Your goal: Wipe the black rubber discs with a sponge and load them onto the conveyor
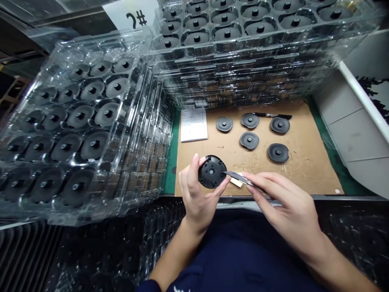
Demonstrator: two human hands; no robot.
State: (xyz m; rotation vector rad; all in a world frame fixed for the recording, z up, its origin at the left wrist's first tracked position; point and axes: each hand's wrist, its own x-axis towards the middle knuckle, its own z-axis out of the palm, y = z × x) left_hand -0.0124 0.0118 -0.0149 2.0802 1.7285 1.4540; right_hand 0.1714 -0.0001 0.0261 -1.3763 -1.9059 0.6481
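Nearest of all, the person's navy top (243, 247) filled the bottom of the view, with dark moulded trays (100, 251) on either side of it. The left hand (196, 194) was closed around a black disc (212, 172), fingers and thumb gripping its rim, with the disc's ribbed, holed underside turned up. The right hand (285, 202) pinched a slim metal blade (236, 177) between thumb and fingers, and the blade's tip touched the disc's edge. Just under the blade sat a small cream piece (236, 182); whether it was held or lying loose could not be told. Both hands were above the near edge of a cardboard sheet (304, 170) that lay on a green desk mat (172, 162). Five more discs (249, 140) sat apart from one another on the cardboard, their central stubs facing up. Beyond them lay a black marker (273, 115) and, to the left, a printed paper sheet (193, 124). Stacks of clear trays (75, 121) holding rows of discs rose to the left and far side, and a card marked "#2" (133, 16) stood at the far corner between them. A white rail (364, 101) ran along the right.
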